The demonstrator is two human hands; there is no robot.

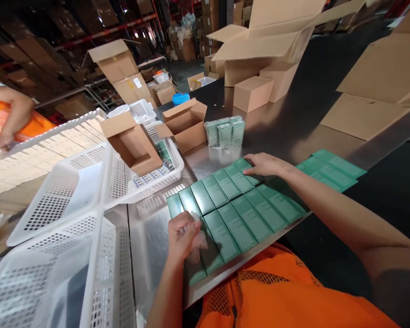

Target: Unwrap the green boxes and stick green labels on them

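Two rows of flat green boxes [230,223] lie side by side on the metal table in front of me. My left hand [181,234] is closed round a crumpled piece of clear plastic film [200,239], above the left end of the near row. At the far row's right end, my right hand [262,164] has its thumb and fingers on the end of a green box [244,167]. Further right, partly behind my right forearm, more green boxes [335,166] lie together. Beyond the rows stands a plastic-wrapped bundle of green boxes [225,132].
White perforated baskets [105,182] line the left side, one holding an open carton [135,148] and small boxes. Another open brown carton [186,127] stands behind. Larger cardboard boxes [253,93] are at the back and right. A person in an orange vest [23,120] is at far left.
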